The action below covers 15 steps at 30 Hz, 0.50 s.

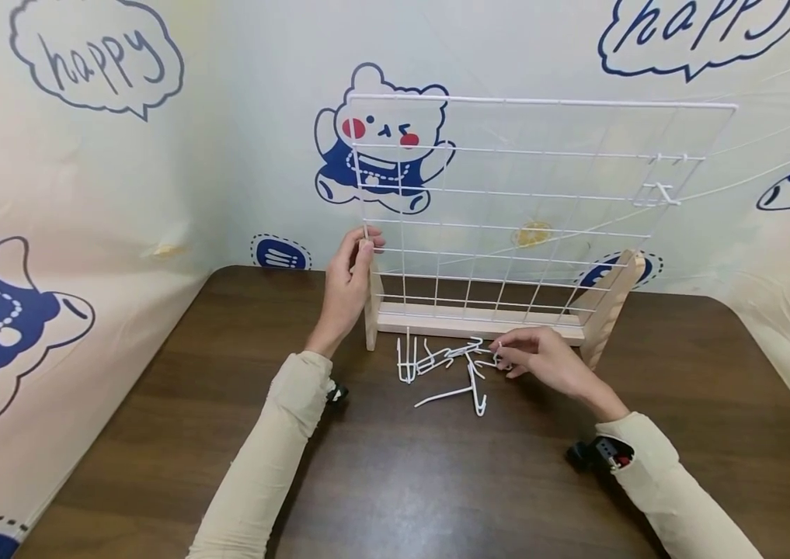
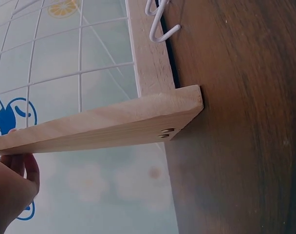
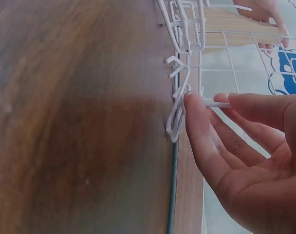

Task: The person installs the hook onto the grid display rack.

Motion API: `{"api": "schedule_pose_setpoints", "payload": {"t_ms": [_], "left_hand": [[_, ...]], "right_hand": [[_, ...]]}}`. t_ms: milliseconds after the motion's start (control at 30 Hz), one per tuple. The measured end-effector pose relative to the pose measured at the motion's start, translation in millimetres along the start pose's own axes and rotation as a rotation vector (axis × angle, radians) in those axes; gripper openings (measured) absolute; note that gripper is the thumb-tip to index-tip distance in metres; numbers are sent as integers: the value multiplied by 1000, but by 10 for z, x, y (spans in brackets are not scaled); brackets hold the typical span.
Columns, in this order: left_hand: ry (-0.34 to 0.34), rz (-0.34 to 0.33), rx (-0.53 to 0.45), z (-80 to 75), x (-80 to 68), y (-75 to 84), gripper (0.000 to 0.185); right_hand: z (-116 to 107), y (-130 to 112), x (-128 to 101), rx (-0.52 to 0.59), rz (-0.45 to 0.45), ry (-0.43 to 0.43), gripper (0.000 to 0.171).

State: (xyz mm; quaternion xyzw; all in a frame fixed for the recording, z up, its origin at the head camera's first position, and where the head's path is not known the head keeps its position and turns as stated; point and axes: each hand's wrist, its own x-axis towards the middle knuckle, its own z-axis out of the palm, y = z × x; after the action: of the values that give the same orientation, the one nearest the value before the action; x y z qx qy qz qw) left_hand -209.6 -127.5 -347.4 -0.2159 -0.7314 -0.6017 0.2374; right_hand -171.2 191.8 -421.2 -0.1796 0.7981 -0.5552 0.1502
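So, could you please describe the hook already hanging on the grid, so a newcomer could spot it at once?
Start at the white wire grid standing in its wooden base on the dark table. Near its upper right edge hangs one white hook. It alone is mounted; the other hooks lie piled on the table.

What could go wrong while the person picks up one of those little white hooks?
The hooks lie tangled in a pile, so the right hand, pinching one, might drag others along or flick them across the table. The wire grid stands in a narrow wooden stand; the left hand holds its edge, and letting go or pushing there might tip it.
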Motion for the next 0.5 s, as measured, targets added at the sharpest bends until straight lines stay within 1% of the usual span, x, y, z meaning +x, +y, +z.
{"api": "schedule_pose_setpoints", "payload": {"t_ms": [67,267,333,400,500], "left_hand": [[8,0,4,6,6,-40,27],[20,2,18,2,38,-328,28],[20,6,22,0,37,-372,28],[21,15,9,4,36,-392,28],[19,26,-7,11,21,-255,27]], "right_hand": [[-1,-1,-1,-13,-5,6,24],[0,-4,-1,-42,-28,10,23],[-8,-2,0,-54,-38,24,21],[-22,-9,-1,-67,-51,37,20],[-57,-17,-3,-75,-73,55,20]]}}
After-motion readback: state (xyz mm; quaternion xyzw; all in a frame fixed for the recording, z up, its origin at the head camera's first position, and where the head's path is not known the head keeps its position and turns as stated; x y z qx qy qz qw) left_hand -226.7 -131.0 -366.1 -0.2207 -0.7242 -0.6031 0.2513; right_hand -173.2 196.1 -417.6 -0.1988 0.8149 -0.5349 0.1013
